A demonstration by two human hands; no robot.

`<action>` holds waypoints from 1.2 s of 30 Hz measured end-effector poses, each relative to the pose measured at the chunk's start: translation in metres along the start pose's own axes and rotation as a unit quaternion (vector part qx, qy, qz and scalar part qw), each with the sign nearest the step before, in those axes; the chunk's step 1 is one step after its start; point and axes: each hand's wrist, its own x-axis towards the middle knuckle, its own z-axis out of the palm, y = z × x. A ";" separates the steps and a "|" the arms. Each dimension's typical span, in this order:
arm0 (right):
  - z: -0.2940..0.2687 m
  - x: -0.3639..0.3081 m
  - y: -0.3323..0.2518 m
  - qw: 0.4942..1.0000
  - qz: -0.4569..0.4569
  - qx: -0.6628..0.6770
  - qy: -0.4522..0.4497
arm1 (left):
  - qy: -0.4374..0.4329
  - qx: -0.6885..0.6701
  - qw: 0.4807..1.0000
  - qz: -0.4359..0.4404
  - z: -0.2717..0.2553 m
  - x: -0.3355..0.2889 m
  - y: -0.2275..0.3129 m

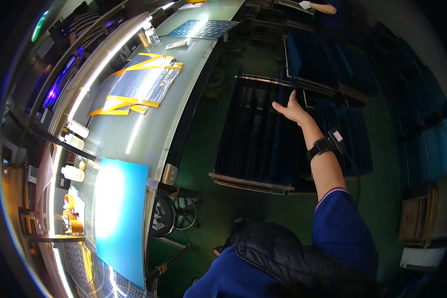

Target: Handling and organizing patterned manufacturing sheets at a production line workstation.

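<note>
Dark panels (263, 144) stand upright in a rack (248, 185); the right hand (292, 110) reaches over them, fingers spread, holding nothing; left hand unseen.

The right hand (291, 109) reached from a royal-blue sleeve (343, 228) trimmed red and white, a black band (320, 147) on its wrist. At ten o'clock lay a dark gridded panel (140, 82) crossed by yellow tape. At seven o'clock a plain cyan sheet (120, 218) glowed. The rack (263, 144) held black and deep-blue panels.
</note>
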 end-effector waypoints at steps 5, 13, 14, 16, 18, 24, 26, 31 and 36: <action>-0.005 -0.047 -0.073 0.974 -0.100 0.189 -0.070 | 0.019 0.017 1.000 -0.009 -0.013 -0.013 -0.008; 0.137 -0.224 -0.118 0.721 0.035 0.311 -0.618 | 0.060 0.020 0.998 -0.009 0.025 -0.082 -0.012; 0.162 -0.245 -0.119 0.670 0.075 0.319 -0.666 | 0.070 0.006 0.998 0.004 0.037 -0.089 -0.008; 0.204 -0.281 -0.131 0.548 0.196 0.356 -0.731 | 0.084 -0.076 0.993 -0.017 0.058 -0.113 -0.018; 0.241 -0.299 -0.143 0.471 0.271 0.406 -0.734 | 0.034 -0.120 0.992 -0.031 0.078 -0.142 -0.033; 0.299 -0.314 -0.178 0.485 0.300 0.416 -0.708 | -0.050 -0.218 0.974 -0.029 0.117 -0.195 -0.079; 0.303 -0.315 -0.186 0.610 0.228 0.290 -0.701 | -0.096 -0.268 0.957 -0.049 0.117 -0.198 -0.091; 0.279 -0.315 -0.243 0.676 0.096 -0.042 -0.730 | 0.073 -0.185 0.919 -0.341 0.131 -0.213 -0.136; 0.301 -0.296 -0.283 0.716 -0.001 -0.061 -0.695 | -0.260 -0.594 0.455 -0.610 0.155 -0.239 -0.178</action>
